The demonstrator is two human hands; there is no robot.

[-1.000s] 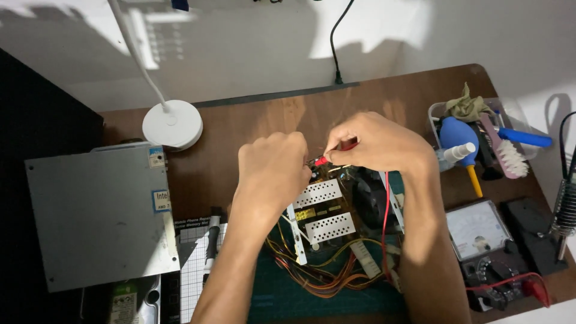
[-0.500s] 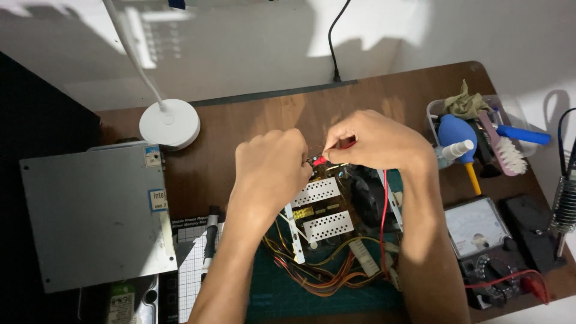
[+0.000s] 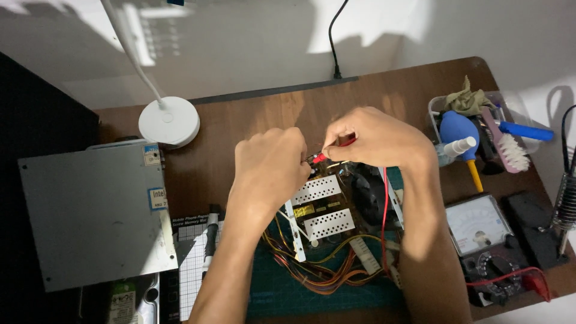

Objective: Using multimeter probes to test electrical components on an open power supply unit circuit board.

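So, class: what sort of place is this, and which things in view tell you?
Probably a home electronics repair bench: an opened circuit board with coloured wires, an analogue multimeter beside it, and a red test probe pinched in the right hand.

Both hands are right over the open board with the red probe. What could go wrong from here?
The red probe in the right hand might slip and bridge parts on the crowded circuit board. The left hand hides the contact point. The red lead could snag the loose wire bundle.
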